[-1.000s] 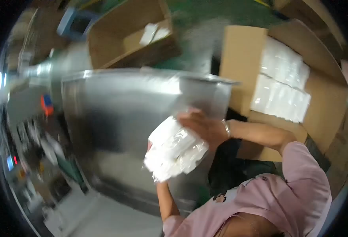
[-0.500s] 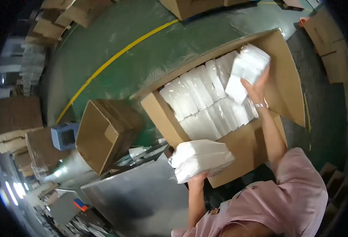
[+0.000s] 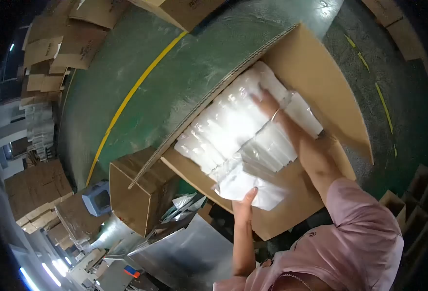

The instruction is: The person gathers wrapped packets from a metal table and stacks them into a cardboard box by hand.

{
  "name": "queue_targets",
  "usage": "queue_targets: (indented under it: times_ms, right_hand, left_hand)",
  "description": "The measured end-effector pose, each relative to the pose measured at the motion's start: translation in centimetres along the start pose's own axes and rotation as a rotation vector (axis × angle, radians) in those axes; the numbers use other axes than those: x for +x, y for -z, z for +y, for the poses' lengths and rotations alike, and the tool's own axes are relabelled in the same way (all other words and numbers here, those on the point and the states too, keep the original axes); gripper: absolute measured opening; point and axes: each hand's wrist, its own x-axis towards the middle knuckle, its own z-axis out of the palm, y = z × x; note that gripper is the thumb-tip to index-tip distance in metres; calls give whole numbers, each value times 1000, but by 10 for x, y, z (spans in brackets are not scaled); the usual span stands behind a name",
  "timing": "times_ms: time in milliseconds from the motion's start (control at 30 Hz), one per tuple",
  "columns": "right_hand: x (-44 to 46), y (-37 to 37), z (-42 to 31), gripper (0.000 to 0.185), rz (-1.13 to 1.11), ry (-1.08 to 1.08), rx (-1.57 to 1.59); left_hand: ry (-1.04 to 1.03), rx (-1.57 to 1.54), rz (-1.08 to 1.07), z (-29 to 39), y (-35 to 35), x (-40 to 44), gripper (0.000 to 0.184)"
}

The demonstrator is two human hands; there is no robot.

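A large open cardboard box (image 3: 316, 63) holds rows of white plastic-wrapped packs (image 3: 223, 121). My left hand (image 3: 245, 201) grips a white pack (image 3: 248, 186) over the box's near edge, with the thumb on top of it. Inside the box, my right hand (image 3: 266, 103) reaches onto the packs in the far row, near its right end; its fingers are blurred, and whether they grip a pack cannot be told. Another white pack (image 3: 303, 114) lies to the right of my right wrist.
A metal table (image 3: 189, 254) stands at the lower left. Beside it are an open brown carton (image 3: 131, 194) and a blue plastic container (image 3: 97, 199). Stacked cartons (image 3: 80, 43) stand at the upper left. A yellow line (image 3: 136, 87) crosses the green floor.
My right hand has moved down from above the box onto the packs, no longer holding one up in the air. My left hand still holds its pack, now closer over the box edge.
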Motion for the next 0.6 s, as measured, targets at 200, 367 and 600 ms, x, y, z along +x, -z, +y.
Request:
queue_targets:
  times_ms: [200,367,600]
  right_hand:
    - [-51,60,-2,85,63,493,-22]
    - [-132,103,5,90,-574,-80,588]
    - [-117,111,-69,77,525,460,188]
  left_hand:
    - [60,104,-141,27,-61,54,48]
    - [-77,477,-495,19,-107,106,67]
    - [-850,1070,-548,20,-186,193,46]
